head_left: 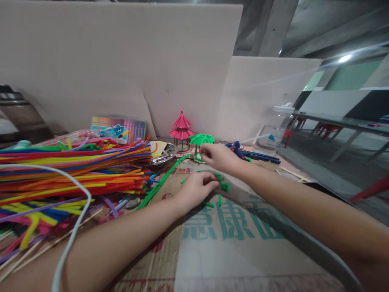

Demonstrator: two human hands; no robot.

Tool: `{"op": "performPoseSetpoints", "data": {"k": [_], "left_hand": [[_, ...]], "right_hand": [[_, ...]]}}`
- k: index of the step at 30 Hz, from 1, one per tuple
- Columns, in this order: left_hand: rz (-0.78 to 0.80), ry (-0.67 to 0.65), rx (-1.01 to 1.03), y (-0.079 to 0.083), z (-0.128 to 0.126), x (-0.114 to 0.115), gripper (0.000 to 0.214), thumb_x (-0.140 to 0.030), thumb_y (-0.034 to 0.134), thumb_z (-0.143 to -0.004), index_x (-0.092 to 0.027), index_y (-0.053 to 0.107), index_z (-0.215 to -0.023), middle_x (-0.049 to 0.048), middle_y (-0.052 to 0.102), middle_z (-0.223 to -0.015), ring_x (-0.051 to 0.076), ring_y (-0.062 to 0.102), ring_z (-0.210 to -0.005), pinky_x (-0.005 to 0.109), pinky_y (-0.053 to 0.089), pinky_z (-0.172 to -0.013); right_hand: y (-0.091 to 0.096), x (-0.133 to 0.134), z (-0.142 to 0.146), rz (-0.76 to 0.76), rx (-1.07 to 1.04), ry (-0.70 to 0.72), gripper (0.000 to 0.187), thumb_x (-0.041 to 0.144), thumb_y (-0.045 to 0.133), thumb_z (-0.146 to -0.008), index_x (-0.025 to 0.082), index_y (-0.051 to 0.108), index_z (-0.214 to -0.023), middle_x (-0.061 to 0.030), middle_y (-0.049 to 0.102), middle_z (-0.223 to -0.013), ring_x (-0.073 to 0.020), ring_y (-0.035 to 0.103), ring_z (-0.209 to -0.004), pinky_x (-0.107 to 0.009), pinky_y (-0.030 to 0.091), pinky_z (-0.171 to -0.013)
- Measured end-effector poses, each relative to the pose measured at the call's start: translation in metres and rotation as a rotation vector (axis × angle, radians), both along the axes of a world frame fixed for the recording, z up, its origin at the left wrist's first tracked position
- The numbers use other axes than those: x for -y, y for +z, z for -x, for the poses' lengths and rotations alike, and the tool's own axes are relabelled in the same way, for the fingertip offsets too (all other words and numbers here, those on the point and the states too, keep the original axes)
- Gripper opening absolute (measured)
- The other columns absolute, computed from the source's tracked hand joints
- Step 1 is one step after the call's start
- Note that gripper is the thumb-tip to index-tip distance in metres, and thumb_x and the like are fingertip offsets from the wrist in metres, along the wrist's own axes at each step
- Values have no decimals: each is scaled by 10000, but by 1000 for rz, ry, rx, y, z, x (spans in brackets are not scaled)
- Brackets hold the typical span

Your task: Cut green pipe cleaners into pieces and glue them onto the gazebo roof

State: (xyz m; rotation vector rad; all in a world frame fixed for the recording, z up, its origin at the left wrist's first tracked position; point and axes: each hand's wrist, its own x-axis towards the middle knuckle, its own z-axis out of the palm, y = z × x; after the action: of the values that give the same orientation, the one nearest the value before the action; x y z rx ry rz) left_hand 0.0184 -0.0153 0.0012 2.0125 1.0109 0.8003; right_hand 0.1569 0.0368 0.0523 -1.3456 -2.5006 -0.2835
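A small pavilion with a green fuzzy roof point(201, 139) and brown posts stands at the far middle of the cardboard. My right hand point(219, 156) is beside its right side, fingers bent and pinched; what lies between the fingertips is hidden. Nearer to me, my left hand point(199, 188) rests low over the cardboard, its thumb and fingers curled round short green pipe cleaner pieces point(224, 186). A few more cut green bits lie around that hand. Behind the green pavilion stands a pink two-tiered pavilion point(181, 126).
Bundles of coloured pipe cleaners point(75, 162) fill the left, with long green pipe cleaners point(164, 180) beside them. A metal dish point(165, 154), marker set point(118, 127), dark-blue tool point(258, 156) and clear bottle point(273, 127) stand farther back. A white cable point(82, 186) crosses my left arm.
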Motion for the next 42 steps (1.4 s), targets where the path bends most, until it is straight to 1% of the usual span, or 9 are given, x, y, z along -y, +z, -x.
{"op": "performPoseSetpoints", "data": {"k": [2,5,8,11,16,21,27,37,42], "left_hand": [[59,9,88,1,-1,-1,142,-249,565,-833,-149,665,-846,6,702,-763,146,617,-685,226,437,-621],[172,44,200,2,-3,-2,122,-250,598,-821,-144,617,-877,14,699,-775,142,632,-701,222,451,-635],[163,9,150,1,-4,0,115,-252,621,-799,-140,621,-826,22,682,-752,143,619,-688,228,452,-628],[10,-48,38,2,-3,3,133,-269,610,-806,-148,661,-827,25,677,-779,145,595,-709,240,448,-649],[-11,-105,39,9,-2,10,175,-308,554,-853,-148,624,-836,22,663,-751,132,594,-668,243,460,-637],[141,-363,54,16,-3,20,181,-315,489,-899,-156,554,-841,61,702,-802,159,655,-734,274,500,-685],[-200,-73,-197,10,0,6,204,-302,486,-895,-160,629,-865,36,671,-811,167,604,-754,277,457,-699],[-7,-80,-143,6,0,0,211,-303,571,-838,-167,722,-893,15,709,-789,148,609,-686,233,436,-610],[-88,-68,-188,8,-1,1,190,-280,583,-826,-161,726,-866,15,701,-763,140,596,-657,231,419,-594]], "right_hand": [[1,18,-22,56,-309,-9,150,207,420,-870,168,555,-921,-48,674,-819,-150,615,-716,-243,436,-622],[-8,46,-49,407,-790,39,78,271,493,-814,194,496,-827,13,619,-639,-122,561,-541,-235,430,-526],[-26,68,-61,679,-948,7,104,289,524,-793,207,467,-821,13,648,-620,-118,563,-502,-237,439,-502],[-39,78,-63,814,-932,-28,105,271,536,-787,215,469,-846,1,683,-659,-126,588,-514,-226,421,-474],[-50,71,-59,725,-985,-38,82,252,529,-789,215,478,-842,20,647,-674,-124,589,-548,-219,404,-472],[-60,62,-61,506,-1050,4,47,236,515,-801,199,491,-818,36,557,-700,-107,559,-607,-238,445,-584],[-62,67,-63,470,-989,-5,56,253,507,-822,199,501,-836,44,504,-698,-103,493,-581,-226,394,-527],[-58,77,-58,458,-691,-4,46,212,517,-790,200,543,-825,38,569,-680,-109,509,-585,-224,383,-532],[-56,78,-58,415,-606,-12,25,210,527,-779,201,545,-795,37,560,-658,-117,502,-589,-234,381,-548]]}}
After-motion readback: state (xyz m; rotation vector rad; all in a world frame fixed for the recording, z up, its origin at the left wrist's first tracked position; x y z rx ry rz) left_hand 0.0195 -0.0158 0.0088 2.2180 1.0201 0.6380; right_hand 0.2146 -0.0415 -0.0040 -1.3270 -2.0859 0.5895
